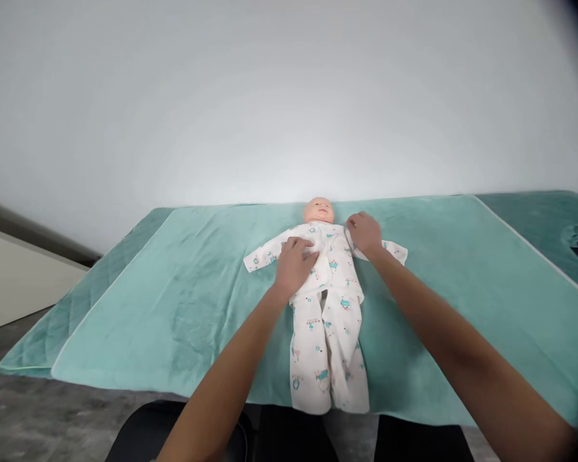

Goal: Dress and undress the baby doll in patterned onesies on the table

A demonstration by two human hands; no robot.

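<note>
Teal blanket (183, 301); both hands on doll's printed suit (330, 321).

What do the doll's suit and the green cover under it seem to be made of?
The suit looks like thin soft cotton, matte white with small printed figures; it creases easily. The green cover looks like plush, velvety fabric, with shade changing across its nap. The doll's head seems smooth plastic or vinyl.
</note>
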